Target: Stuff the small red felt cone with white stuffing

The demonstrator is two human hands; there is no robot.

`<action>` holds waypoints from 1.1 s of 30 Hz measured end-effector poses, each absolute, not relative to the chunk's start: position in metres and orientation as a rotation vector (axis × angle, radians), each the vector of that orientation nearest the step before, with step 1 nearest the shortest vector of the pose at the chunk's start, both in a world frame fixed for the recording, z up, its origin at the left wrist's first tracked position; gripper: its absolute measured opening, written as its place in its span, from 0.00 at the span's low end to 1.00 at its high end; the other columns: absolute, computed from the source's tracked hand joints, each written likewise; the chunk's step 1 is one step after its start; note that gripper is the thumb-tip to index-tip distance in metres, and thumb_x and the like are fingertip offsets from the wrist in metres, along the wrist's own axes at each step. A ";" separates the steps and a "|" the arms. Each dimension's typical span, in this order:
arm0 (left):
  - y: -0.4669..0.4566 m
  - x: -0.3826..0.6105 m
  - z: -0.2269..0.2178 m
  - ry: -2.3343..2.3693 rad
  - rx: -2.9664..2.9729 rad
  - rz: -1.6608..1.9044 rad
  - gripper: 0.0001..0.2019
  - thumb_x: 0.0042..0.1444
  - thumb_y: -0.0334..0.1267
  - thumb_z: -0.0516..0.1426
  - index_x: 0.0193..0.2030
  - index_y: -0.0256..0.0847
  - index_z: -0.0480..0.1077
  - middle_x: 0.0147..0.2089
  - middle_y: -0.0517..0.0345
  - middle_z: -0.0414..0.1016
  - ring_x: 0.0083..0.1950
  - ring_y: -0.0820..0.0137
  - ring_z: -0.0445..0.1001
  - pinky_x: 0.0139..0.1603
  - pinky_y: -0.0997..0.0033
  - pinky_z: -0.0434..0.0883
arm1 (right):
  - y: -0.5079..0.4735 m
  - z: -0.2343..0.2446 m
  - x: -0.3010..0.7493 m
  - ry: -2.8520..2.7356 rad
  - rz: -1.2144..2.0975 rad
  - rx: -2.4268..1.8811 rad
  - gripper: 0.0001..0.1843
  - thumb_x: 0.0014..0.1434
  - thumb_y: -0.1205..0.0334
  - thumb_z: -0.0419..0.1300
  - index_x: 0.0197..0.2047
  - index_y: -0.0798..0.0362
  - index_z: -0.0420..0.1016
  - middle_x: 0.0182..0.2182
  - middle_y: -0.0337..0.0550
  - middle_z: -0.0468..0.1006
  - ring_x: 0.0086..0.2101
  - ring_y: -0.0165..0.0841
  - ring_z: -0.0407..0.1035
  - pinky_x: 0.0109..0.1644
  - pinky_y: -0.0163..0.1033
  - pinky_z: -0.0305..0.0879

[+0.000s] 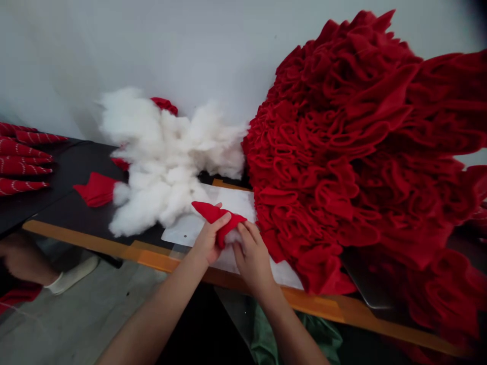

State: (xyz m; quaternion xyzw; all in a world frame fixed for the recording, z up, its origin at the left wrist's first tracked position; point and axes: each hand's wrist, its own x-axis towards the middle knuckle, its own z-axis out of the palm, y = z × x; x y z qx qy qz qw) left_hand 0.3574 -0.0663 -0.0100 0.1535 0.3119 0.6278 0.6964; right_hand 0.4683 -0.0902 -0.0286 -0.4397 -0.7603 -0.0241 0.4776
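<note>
Red fabric cone (213, 215): left hand (208, 241) and right hand (253, 258) hold it, both grips closed, white fibre stuffing (233, 236) at its mouth; keep pressure even.

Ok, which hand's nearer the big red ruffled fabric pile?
Right hand: it sits just beside the edge of the red ruffled fabric pile. The left hand is farther off, on the right hand's other side, gripping a red fabric piece.
</note>
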 end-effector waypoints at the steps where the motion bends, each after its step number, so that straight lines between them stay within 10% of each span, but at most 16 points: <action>1: -0.064 0.354 -0.010 0.700 0.319 1.399 0.27 0.44 0.31 0.63 0.53 0.43 0.63 0.35 0.60 0.76 0.32 0.73 0.76 0.34 0.75 0.72 | -0.095 -0.029 0.470 -1.846 -0.103 -1.070 0.21 0.56 0.71 0.51 0.54 0.55 0.66 0.50 0.57 0.67 0.50 0.42 0.65 0.49 0.49 0.70; 14: -0.068 0.360 -0.006 0.718 0.384 1.236 0.26 0.45 0.32 0.63 0.53 0.42 0.64 0.34 0.60 0.77 0.31 0.75 0.75 0.35 0.78 0.72 | -0.092 -0.034 0.477 -1.980 -0.128 -0.875 0.18 0.60 0.74 0.46 0.48 0.52 0.70 0.39 0.48 0.74 0.41 0.34 0.71 0.42 0.37 0.73; 21: -0.062 0.347 -0.008 0.724 0.585 0.985 0.18 0.43 0.38 0.65 0.41 0.39 0.69 0.29 0.60 0.74 0.25 0.75 0.70 0.25 0.78 0.67 | -0.092 -0.028 0.495 -1.947 0.116 -1.035 0.05 0.53 0.67 0.58 0.31 0.51 0.76 0.53 0.50 0.64 0.49 0.42 0.65 0.49 0.49 0.67; 29: -0.080 0.349 -0.017 1.105 0.982 1.252 0.33 0.38 0.42 0.67 0.53 0.46 0.62 0.52 0.52 0.61 0.45 0.66 0.67 0.38 0.69 0.68 | -0.080 -0.045 0.498 -1.635 0.390 -1.191 0.04 0.52 0.66 0.57 0.31 0.52 0.73 0.38 0.47 0.73 0.42 0.37 0.69 0.47 0.42 0.67; 33: -0.087 0.355 -0.023 1.260 1.409 1.483 0.11 0.44 0.36 0.64 0.37 0.43 0.72 0.40 0.54 0.65 0.42 0.66 0.65 0.45 0.68 0.64 | -0.082 -0.047 0.491 -1.626 0.411 -1.225 0.08 0.49 0.66 0.56 0.35 0.52 0.70 0.36 0.45 0.73 0.40 0.36 0.70 0.45 0.43 0.68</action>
